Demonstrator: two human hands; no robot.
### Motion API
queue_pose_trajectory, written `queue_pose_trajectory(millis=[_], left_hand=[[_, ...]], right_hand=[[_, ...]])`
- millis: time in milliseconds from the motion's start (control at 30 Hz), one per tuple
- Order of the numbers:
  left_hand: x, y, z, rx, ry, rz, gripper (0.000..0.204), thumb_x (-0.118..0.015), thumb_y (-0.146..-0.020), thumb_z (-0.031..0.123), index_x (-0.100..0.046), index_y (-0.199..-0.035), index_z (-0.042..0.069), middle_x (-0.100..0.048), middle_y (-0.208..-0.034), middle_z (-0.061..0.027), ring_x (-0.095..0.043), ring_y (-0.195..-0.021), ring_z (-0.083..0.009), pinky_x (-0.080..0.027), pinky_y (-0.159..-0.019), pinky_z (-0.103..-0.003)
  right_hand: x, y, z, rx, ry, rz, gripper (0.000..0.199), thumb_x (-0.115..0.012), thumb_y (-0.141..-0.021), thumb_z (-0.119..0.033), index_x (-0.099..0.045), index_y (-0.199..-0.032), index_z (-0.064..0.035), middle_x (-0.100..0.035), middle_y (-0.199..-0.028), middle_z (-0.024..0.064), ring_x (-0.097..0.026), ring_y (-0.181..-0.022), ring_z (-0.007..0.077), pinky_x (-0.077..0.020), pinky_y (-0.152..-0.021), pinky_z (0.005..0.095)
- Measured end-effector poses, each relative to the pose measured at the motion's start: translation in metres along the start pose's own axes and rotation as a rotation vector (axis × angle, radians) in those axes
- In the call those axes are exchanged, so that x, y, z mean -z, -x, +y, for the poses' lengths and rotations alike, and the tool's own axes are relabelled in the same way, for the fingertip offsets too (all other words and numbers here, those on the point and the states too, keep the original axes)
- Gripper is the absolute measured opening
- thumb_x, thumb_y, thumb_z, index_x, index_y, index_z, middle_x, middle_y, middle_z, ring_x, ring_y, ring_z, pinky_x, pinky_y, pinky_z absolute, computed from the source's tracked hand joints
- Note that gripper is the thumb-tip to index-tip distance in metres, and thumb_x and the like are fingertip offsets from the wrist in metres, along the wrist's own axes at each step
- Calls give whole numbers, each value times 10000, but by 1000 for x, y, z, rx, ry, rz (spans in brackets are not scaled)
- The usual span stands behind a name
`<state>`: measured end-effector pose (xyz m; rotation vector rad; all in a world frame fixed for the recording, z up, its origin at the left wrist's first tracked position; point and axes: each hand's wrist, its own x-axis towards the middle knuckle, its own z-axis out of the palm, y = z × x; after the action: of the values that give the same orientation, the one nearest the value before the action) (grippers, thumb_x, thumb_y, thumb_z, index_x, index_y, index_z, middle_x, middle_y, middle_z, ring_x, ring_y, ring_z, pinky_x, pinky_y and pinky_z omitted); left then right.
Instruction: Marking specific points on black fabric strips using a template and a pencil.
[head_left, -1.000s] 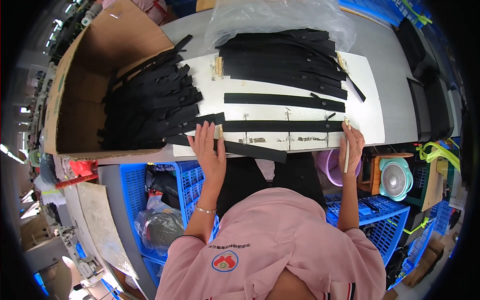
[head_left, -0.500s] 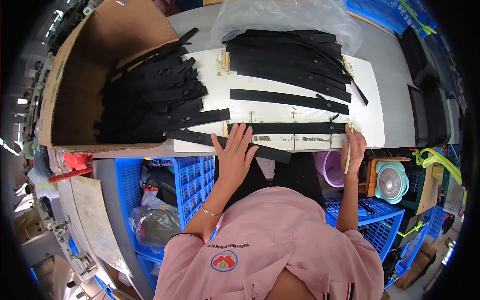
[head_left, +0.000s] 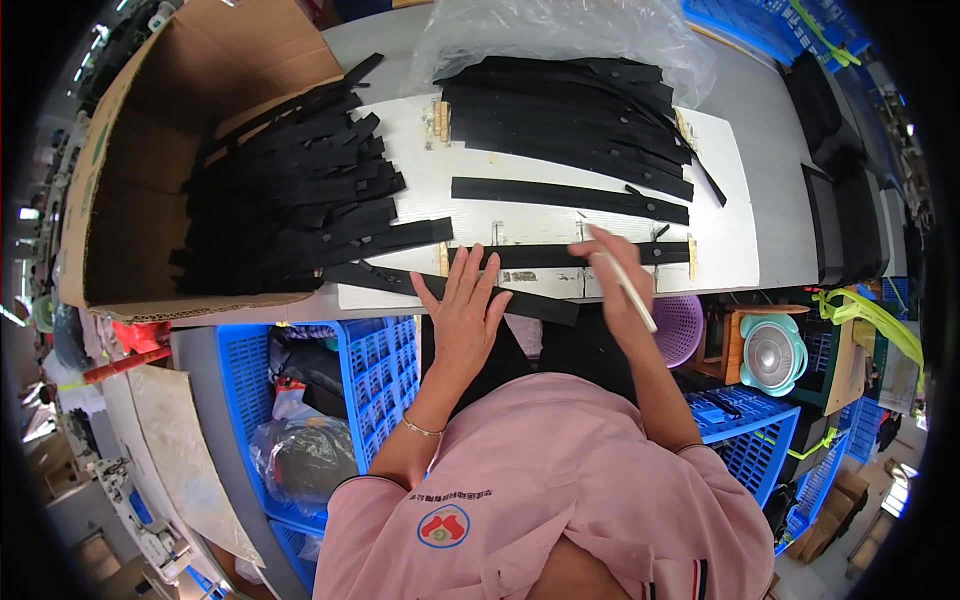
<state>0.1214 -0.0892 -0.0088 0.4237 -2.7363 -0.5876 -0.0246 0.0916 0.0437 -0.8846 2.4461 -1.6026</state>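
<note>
A black fabric strip lies straight across the front of a white board, between small tan end pieces. My left hand rests flat on its left end, fingers spread. Over the strip's right half is my right hand, closed around a slim white pen. The pen's tip is hard to make out by the fingers. Another black strip slants under my left hand, past the board's front edge. A single strip lies farther back, with a row of overlapping strips behind it.
A cardboard box on its side at the left spills a heap of black strips. Clear plastic sheeting lies at the back. Below the table are blue crates, a purple basket and a teal fan.
My right hand has moved left from the strip's right end to over its right half, still holding the pen. My left hand stays on the left end.
</note>
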Motion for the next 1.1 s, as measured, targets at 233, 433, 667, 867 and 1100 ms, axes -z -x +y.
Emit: queue_pose_trajectory(millis=[233, 433, 667, 867, 1100], left_hand=[[-3, 0, 2, 5, 22, 29, 556, -694, -972, 305, -556, -1479, 123, -489, -1569, -68, -404, -1497, -235, -3, -1204, -693], [-4, 1, 2, 24, 56, 28, 634, -693, -970, 316, -489, -1514, 63, -447, -1601, -96, -375, -1515, -240, -29, -1220, -662], [-4, 1, 1, 18, 57, 18, 647, -690, -973, 317, -478, -1520, 44, -445, -1603, -97, -369, -1519, -240, -31, -1224, -656], [-7, 1, -1, 7, 33, 30, 636, -693, -969, 311, -495, -1511, 41, -463, -1591, -95, -377, -1515, -238, -30, -1223, -659], [-9, 2, 0, 20, 33, 31, 607, -676, -985, 287, -498, -1525, 76, -465, -1595, -84, -392, -1505, -240, 4, -1223, -649]], right_hand=[[-78, -22, 7, -122, -274, -114, 180, -650, -1000, -136, -730, -1043, 19, -732, -921, 107, -662, -765, 174, -504, -679, 291], [-85, -19, 16, -89, -196, -124, 177, -648, -1004, -144, -713, -1001, 21, -720, -894, 115, -661, -759, 177, -502, -669, 303], [-88, -20, 17, -39, -125, -126, 172, -667, -994, -150, -708, -990, 17, -711, -882, 125, -663, -723, 209, -501, -647, 306], [-91, -20, 18, 103, -89, -37, 170, -665, -993, -150, -715, -980, 12, -718, -863, 130, -669, -697, 213, -497, -624, 307], [-84, -18, 24, -3, -188, -210, 204, -670, -981, -187, -737, -902, -11, -695, -725, 98, -639, -593, 207, -466, -563, 309]])
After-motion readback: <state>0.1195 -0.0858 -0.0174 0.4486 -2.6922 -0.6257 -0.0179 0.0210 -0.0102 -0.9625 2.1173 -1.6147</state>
